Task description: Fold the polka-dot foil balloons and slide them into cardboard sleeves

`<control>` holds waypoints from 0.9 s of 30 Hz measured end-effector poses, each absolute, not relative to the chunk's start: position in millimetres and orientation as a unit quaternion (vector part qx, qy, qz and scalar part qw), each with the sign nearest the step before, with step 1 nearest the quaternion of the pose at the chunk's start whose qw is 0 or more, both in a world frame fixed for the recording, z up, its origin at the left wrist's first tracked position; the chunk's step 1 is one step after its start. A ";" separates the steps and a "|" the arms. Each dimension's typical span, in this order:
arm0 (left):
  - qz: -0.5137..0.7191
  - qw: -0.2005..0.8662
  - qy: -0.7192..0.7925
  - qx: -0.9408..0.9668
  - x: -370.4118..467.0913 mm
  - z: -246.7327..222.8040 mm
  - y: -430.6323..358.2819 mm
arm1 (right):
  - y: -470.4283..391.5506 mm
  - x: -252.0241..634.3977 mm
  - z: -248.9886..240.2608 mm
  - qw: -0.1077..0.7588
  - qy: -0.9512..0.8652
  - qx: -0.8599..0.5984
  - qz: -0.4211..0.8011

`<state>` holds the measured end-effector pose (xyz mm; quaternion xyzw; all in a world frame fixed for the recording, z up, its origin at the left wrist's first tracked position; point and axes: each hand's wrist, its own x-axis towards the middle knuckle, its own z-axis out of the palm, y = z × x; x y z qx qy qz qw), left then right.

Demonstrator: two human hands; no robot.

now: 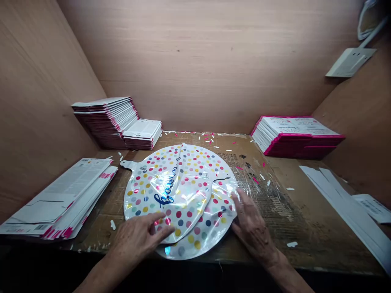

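A flat foil balloon point(195, 238), white with multicoloured dots, lies on the cardboard-covered surface. Part of it is folded over, forming a flap point(186, 203) across its middle. Blue script lettering runs down near the fold, and the tail point(126, 164) points to the upper left. My left hand point(137, 234) rests at the lower edge of the flap, thumb and forefinger apart. At the balloon's right rim is my right hand point(252, 228), its fingertips touching the edge and its thumb spread lower down.
Stacks of pink-edged white card packaging stand at the back left point(106, 122), front left point(70, 195) and back right point(299, 134). White paper strips point(348, 207) lie at the right. Small pink and white scraps dot the cardboard point(275, 244). Wooden panels point(195, 73) enclose the space.
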<state>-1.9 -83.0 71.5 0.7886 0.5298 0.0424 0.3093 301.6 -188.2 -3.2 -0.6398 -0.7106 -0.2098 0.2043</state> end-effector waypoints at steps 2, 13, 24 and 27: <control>0.113 0.183 0.475 0.853 7.9 64.1 -63.5 | -178.6 307.4 -2.2 0.172 -0.788 -0.564 -0.177; 0.120 0.412 0.298 0.853 18.2 31.4 19.4 | -73.3 344.2 57.4 0.146 -0.708 -0.572 0.387; 0.143 0.282 0.569 0.759 67.4 28.7 52.9 | -42.1 363.3 40.1 0.435 -0.471 -0.662 0.388; 0.135 0.256 0.584 0.758 76.6 23.8 61.1 | -67.7 365.8 10.6 0.440 -0.469 -0.721 0.259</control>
